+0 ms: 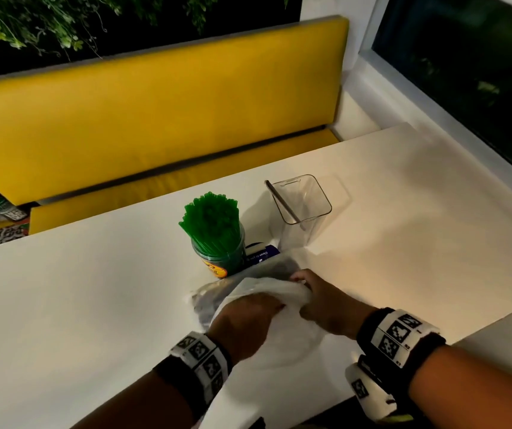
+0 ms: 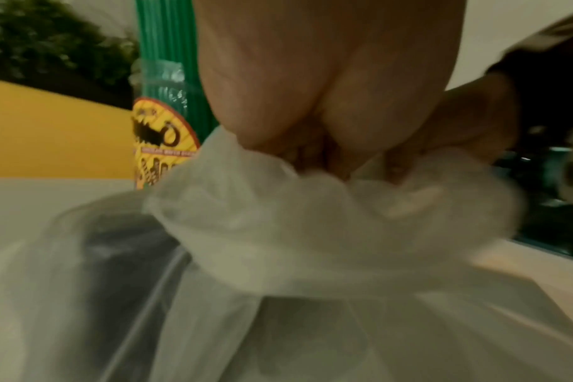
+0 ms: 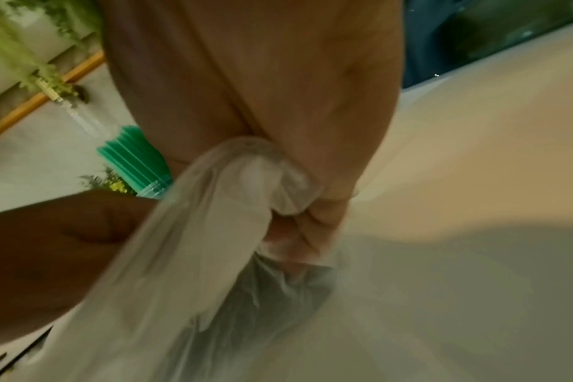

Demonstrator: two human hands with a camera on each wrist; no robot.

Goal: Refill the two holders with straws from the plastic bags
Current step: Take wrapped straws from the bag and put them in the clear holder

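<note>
Head view: both hands work the same plastic bag (image 1: 267, 292) on the white counter (image 1: 93, 305), the left hand (image 1: 245, 317) closed over its bunched top, the right hand (image 1: 319, 301) pinching the film from the other side. Dark straws seem to lie inside (hard to be sure through the haze). The round holder (image 1: 220, 258) is packed with green straws (image 1: 209, 221); the clear square holder (image 1: 301, 205) beyond holds one lone straw. A sharp tug could swing the bag into that top-heavy green bundle just beside it.

Left wrist view: fingers (image 2: 318, 155) curl tightly into the crumpled neck, the labelled holder close behind. If the film rips suddenly, straws may scatter.

Right wrist view: the right hand (image 3: 298, 206) clamps a fold of plastic; thin, slippery stuff, so a lost grip is the worry.
</note>
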